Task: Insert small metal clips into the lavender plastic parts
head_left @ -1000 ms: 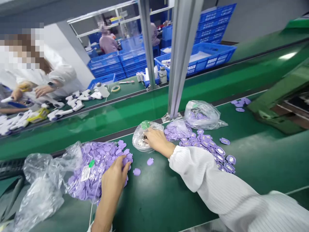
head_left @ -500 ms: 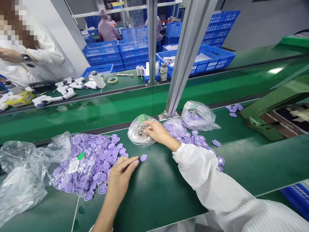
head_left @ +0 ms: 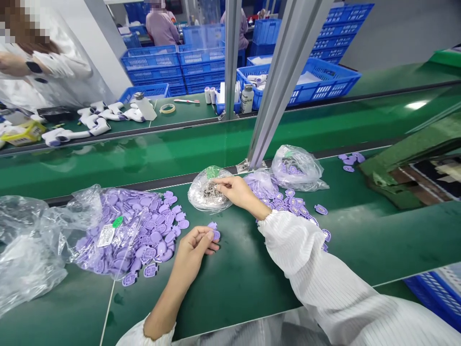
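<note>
Lilac plastic piece point(head_left: 215, 234) sat pinched in the left hand point(head_left: 192, 251); the right hand point(head_left: 236, 190), its grip unclear, dipped into a slack bag of metal bits point(head_left: 207, 198) that one careless tug could have spilled.

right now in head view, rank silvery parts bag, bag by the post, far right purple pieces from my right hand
1. Clear bag of silvery parts, under the right hand
2. Purple-filled bag, right, by the post
3. Loose purple pieces, far right
</note>
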